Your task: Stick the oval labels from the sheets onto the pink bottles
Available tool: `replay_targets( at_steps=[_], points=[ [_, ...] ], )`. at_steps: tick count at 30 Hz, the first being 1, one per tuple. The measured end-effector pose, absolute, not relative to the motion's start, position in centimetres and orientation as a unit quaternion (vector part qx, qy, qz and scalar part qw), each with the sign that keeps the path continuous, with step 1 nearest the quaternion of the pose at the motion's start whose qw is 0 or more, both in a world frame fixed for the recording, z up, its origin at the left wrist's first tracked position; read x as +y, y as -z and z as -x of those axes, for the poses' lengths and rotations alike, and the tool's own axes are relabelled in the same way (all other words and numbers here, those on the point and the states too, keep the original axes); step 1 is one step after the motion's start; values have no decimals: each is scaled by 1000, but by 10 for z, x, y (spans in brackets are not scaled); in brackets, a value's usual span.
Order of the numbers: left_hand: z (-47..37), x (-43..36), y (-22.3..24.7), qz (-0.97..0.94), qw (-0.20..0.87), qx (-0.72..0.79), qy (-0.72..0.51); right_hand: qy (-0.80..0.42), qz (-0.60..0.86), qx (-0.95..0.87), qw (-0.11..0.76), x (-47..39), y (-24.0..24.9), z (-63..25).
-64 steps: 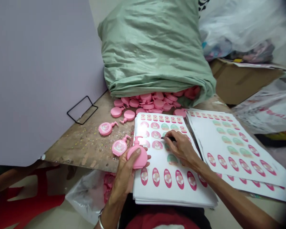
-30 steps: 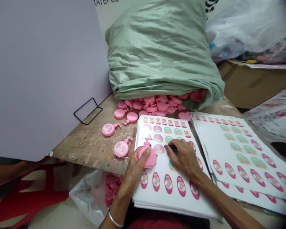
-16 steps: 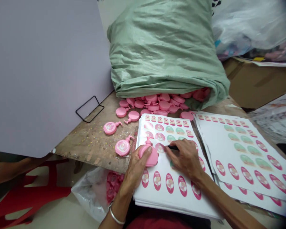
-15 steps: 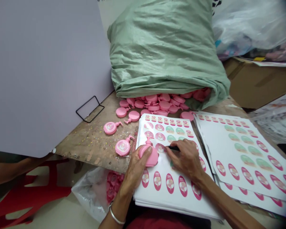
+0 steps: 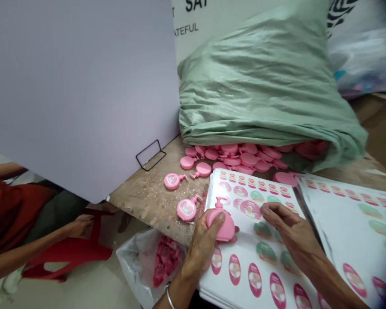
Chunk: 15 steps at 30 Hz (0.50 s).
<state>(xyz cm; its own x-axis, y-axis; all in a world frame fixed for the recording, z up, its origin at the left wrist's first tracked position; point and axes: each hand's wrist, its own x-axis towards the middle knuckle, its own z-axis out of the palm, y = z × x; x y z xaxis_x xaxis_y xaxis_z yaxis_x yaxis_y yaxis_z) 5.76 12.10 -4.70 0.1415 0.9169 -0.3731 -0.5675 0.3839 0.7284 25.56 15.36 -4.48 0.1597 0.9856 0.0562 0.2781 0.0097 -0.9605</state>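
Observation:
My left hand (image 5: 201, 249) is closed around a pink toy pump bottle (image 5: 224, 227), thumb across its plain face and the pump pointing away from me. My right hand (image 5: 289, 225) pinches the right edge of an oval pink sticker (image 5: 250, 210), which is lifted off a printed sticker sheet (image 5: 241, 236) just right of the bottle. Rows of pink, green and small red stickers cover this sheet, the top one of a stack. On the table left of the stack lie pink pump bottles with labels on them, one nearer (image 5: 186, 209) and one farther (image 5: 173, 181).
Many plain pink bottles (image 5: 248, 159) spill from a green sack (image 5: 263, 86) at the back. A second sheet stack (image 5: 337, 223) lies at right. Below the table's left edge hangs a clear bag (image 5: 135, 253) of pink pieces. A large pale panel (image 5: 83, 94) stands left, with another person's arm (image 5: 35, 249) beneath it.
My right fingers have lifted an oval sticker from the sheet; the dark slim tool they held no longer shows. My left hand still holds the bottle. The view has swung left.

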Motion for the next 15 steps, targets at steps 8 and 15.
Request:
replay_targets(
  at_steps=[8, 15],
  points=[
    [-28, 121, 25, -142, 680, 429, -577, -480, 505, -584, 417, 158, 25, -186],
    [-14, 113, 27, -167, 668, 438, -578, -498, 478, -618, 376, 163, 29, -161]
  ],
)
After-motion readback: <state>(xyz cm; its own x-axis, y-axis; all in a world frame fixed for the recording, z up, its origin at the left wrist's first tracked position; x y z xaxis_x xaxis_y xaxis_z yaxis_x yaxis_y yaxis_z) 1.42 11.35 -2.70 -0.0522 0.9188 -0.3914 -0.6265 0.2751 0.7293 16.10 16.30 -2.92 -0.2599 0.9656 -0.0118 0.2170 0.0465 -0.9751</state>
